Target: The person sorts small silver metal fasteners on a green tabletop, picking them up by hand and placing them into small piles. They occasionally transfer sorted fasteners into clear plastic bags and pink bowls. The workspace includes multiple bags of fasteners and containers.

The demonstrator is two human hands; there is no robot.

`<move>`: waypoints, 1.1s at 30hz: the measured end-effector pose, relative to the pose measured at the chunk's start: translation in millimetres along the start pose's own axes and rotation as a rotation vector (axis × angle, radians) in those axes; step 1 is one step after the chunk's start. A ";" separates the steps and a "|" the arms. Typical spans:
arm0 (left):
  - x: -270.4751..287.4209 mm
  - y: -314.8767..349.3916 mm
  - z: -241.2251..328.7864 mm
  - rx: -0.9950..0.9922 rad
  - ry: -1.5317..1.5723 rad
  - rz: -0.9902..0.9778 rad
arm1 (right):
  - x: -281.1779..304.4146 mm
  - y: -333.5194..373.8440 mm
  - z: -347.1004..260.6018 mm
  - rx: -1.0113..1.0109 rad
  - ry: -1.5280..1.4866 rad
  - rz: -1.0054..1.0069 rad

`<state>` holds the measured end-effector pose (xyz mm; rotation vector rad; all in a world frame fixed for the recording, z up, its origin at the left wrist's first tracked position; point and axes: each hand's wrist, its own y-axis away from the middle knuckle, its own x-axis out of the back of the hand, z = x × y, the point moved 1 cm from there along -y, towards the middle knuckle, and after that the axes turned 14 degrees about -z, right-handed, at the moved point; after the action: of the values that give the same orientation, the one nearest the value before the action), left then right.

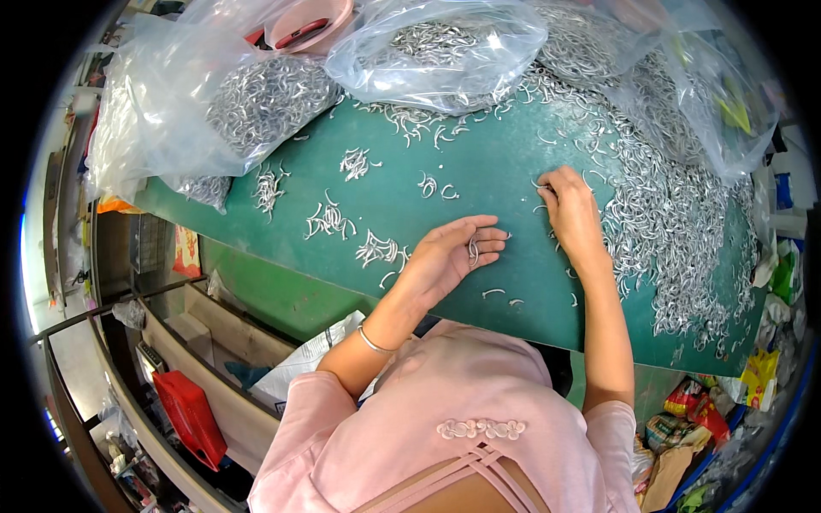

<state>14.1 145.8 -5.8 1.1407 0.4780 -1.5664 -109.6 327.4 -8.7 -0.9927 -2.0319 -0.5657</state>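
Note:
My left hand [451, 254] is turned palm up over the green table, its fingers loosely curled around a few small curved silver metal pieces [473, 248]. Farther right, my right hand [569, 209] reaches down with its fingertips pinched together at the tabletop. A curved metal piece [538, 184] shows at those fingertips, partly hidden by them. Several small heaps of the same pieces [327, 220] lie left of my left hand. To the right of my right hand spreads a large loose pile of curved metal pieces [663, 231].
Clear plastic bags of metal pieces stand along the far side, one at the left [269, 103] and an open one in the middle [445, 51]. A pink bowl [321, 21] holds a red-handled tool. Below the green table [505, 154], at left, sits a red case [190, 419].

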 end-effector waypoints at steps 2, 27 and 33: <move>3.9 2.8 -0.8 -0.015 0.009 0.001 | -2.3 -3.6 2.1 0.020 -0.022 -0.003; -1.2 15.7 0.6 -0.014 -0.193 0.107 | 2.1 25.9 -6.0 0.030 0.111 0.011; -6.4 12.0 -3.4 -0.051 -0.080 0.036 | 7.3 28.4 -22.3 -0.027 -0.212 -0.015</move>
<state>26.1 147.9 1.1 1.0384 0.4394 -1.5537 -79.4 332.8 11.7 -1.0934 -2.2245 -0.5150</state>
